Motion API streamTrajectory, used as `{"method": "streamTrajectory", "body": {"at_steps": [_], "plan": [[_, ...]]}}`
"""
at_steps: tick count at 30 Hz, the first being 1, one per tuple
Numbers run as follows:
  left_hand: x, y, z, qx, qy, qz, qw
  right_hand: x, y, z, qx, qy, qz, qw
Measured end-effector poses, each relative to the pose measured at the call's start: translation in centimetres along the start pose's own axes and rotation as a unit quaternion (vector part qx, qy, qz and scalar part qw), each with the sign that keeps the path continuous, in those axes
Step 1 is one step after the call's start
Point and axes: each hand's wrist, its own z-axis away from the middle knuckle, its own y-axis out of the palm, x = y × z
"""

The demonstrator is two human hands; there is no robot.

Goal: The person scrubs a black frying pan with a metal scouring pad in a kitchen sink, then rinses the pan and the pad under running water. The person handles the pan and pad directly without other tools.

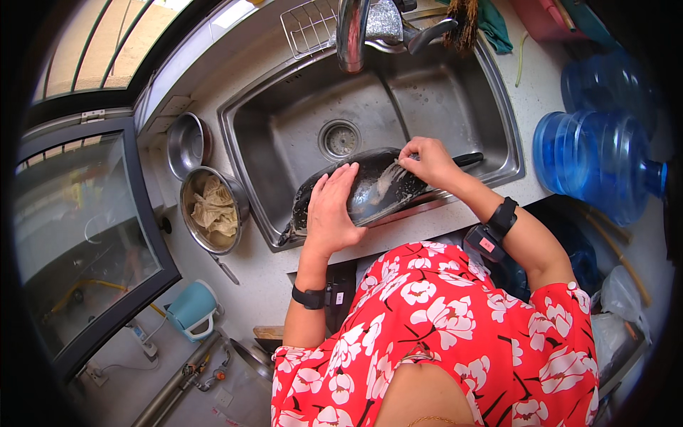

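A black wok [368, 195] with worn, scaly patches lies tilted on its side over the near edge of the steel sink [299, 128]. Its dark handle [468, 159] points right, inside the basin. My left hand [334, 211] lies across the wok's left half, fingers over the curved side and thumb at the near rim, holding it. On the wok's right half, my right hand [429, 163] has its fingertips pinched on a small scrap, mostly hidden by the fingers. A greyish-white streak [388, 181] runs down the wok's surface from those fingertips.
A chrome faucet [352, 37] overhangs the sink, beside a wire rack [309, 26]. Left stand a steel bowl [189, 145], another bowl [240, 197] holding a crumpled cloth [215, 207], a knife [227, 269] and a blue jug [193, 308]. Large water bottles [587, 155] lie right.
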Motion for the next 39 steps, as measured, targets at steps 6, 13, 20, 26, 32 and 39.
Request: {"method": "streamTrajectory", "body": {"at_steps": [6, 13, 20, 26, 32, 39], "plan": [[0.1, 0.1, 0.1, 0.001, 0.006, 0.003, 1.0, 1.6, 0.6, 0.4, 0.049, -0.064, -0.027, 0.996], [0.1, 0.5, 0.2, -0.009, 0.011, -0.001, 1.0, 1.8, 0.8, 0.2, 0.079, -0.086, -0.019, 0.993], [0.2, 0.5, 0.5, -0.015, 0.011, -0.004, 1.0, 1.8, 1.0, 0.3, -0.011, -0.006, 0.009, 1.0], [0.2, 0.5, 0.6, -0.012, 0.019, -0.004, 1.0, 1.8, 0.9, 0.5, 0.058, -0.097, -0.025, 0.993], [0.3, 0.7, 0.8, -0.019, 0.015, -0.008, 1.0, 2.0, 1.0, 1.1, -0.008, -0.025, 0.006, 1.0], [0.3, 0.7, 0.9, -0.021, 0.021, -0.015, 0.999, 1.5, 0.5, 1.1, -0.039, -0.032, 0.016, 0.999]]}}
